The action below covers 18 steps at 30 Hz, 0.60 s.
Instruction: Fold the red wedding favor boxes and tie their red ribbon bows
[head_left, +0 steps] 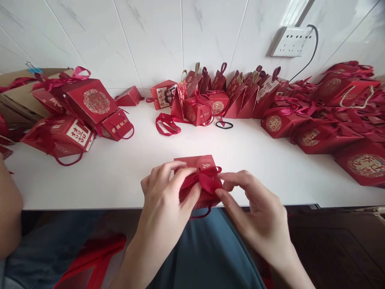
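Observation:
A small red gift box [207,160] with gold print sits at the front edge of the white table, in front of me. Across its top lies a red ribbon bow [209,180], and a twisted red cord handle [202,216] hangs at its near side. My left hand [168,188] pinches the left part of the bow between thumb and index finger, its other fingers resting along the box. At the bow's right end, the thumb and index finger of my right hand [252,204] close on the ribbon's edge. Both hands partly cover the box.
Red gift boxes [90,100] are stacked at the left, and a larger pile [325,128] stands at the right. More boxes [206,108] line the tiled wall. A loose ribbon [167,125] and black hair tie [224,125] lie mid-table. Another person's arm [9,212] shows at left.

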Tool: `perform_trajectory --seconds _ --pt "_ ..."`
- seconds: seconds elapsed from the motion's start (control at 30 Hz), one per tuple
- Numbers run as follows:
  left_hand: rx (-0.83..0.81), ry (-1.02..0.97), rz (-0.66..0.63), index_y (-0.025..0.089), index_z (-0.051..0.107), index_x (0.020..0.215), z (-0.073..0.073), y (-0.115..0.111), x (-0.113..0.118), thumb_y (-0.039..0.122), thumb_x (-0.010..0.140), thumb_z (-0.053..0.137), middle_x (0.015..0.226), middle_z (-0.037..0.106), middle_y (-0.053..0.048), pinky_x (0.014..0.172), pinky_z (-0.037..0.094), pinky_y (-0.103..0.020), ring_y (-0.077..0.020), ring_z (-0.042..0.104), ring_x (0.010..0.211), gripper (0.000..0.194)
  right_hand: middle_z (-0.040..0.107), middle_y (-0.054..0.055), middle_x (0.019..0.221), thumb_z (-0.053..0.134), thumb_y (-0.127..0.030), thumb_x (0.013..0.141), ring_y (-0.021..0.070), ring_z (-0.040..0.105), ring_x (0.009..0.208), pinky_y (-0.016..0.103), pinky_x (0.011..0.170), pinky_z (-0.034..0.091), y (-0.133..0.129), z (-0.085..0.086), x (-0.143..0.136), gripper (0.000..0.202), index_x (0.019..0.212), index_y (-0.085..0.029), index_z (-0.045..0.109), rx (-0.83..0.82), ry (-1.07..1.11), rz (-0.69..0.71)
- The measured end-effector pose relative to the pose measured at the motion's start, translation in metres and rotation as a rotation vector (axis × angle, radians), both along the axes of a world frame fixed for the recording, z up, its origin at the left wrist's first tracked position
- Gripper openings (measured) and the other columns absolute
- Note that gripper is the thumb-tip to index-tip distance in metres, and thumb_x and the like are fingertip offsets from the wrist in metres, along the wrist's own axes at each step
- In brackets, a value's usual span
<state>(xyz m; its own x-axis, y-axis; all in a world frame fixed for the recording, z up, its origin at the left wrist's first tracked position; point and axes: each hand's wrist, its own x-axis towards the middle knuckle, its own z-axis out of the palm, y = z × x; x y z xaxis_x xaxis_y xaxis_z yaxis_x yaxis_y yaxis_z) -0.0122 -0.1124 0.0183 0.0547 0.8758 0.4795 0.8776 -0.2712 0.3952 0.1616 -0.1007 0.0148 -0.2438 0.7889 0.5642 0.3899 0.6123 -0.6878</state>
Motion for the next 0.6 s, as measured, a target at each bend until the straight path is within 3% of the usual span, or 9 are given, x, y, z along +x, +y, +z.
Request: perform_trajectory --seconds 0.1,0.17,0.33,0.5,0.6 --pt "-0.021 -0.091 0.04 0.027 0.06 0.105 0.0 0.004 0.0 0.023 0.089 0.056 0.11 0.06 -0.003 0.09 0.044 -0.041 -0.0238 0.057 0.108 0.017 0.062 0.003 0.086 0.056 -0.007 0.09 0.0146 0.059 0.075 0.027 0.066 0.051 -0.016 -0.002 -0.004 0.027 0.114 -0.02 0.055 0.142 -0.167 0.023" --pt "-0.063 -0.159 0.054 0.026 0.061 0.1 0.002 0.007 0.002 0.026 0.089 0.057 0.112 0.06 -0.003 0.088 0.048 -0.04 -0.0239 0.058 0.107 0.012 0.062 0.005 0.087 0.053 -0.007 0.091 0.0156 0.059 0.074 0.027 0.064 0.051 -0.024 -0.006 -0.006 0.025 0.112 -0.021 0.054 0.118 -0.208 -0.023" --pt "-0.101 -0.217 0.039 0.021 0.061 0.092 0.003 0.013 0.007 0.022 0.087 0.057 0.111 0.06 -0.005 0.086 0.051 -0.038 -0.0236 0.061 0.105 0.006 0.059 0.0 0.076 0.052 -0.011 0.088 0.012 0.058 0.064 0.021 0.054 0.047 -0.028 -0.018 -0.007 0.011 0.088 -0.023 0.053 -0.175 -0.038 -0.072" --pt "-0.069 -0.247 0.063 0.021 0.062 0.091 -0.005 0.016 0.01 0.023 0.087 0.056 0.111 0.061 -0.005 0.089 0.051 -0.038 -0.0233 0.059 0.107 0.007 0.058 -0.001 0.072 0.051 -0.024 0.09 0.0131 0.061 0.069 0.022 0.064 0.051 -0.023 -0.02 -0.008 0.009 0.082 -0.021 0.051 -0.633 0.329 0.116" --pt "0.001 -0.295 0.07 0.021 0.059 0.102 -0.011 0.014 0.009 0.027 0.088 0.057 0.116 0.06 -0.006 0.095 0.049 -0.037 -0.0221 0.057 0.114 0.015 0.054 -0.001 0.073 0.054 -0.027 0.088 0.0116 0.054 0.067 0.02 0.059 0.045 -0.019 -0.022 -0.012 0.011 0.08 -0.02 0.052 -0.676 0.405 0.162"
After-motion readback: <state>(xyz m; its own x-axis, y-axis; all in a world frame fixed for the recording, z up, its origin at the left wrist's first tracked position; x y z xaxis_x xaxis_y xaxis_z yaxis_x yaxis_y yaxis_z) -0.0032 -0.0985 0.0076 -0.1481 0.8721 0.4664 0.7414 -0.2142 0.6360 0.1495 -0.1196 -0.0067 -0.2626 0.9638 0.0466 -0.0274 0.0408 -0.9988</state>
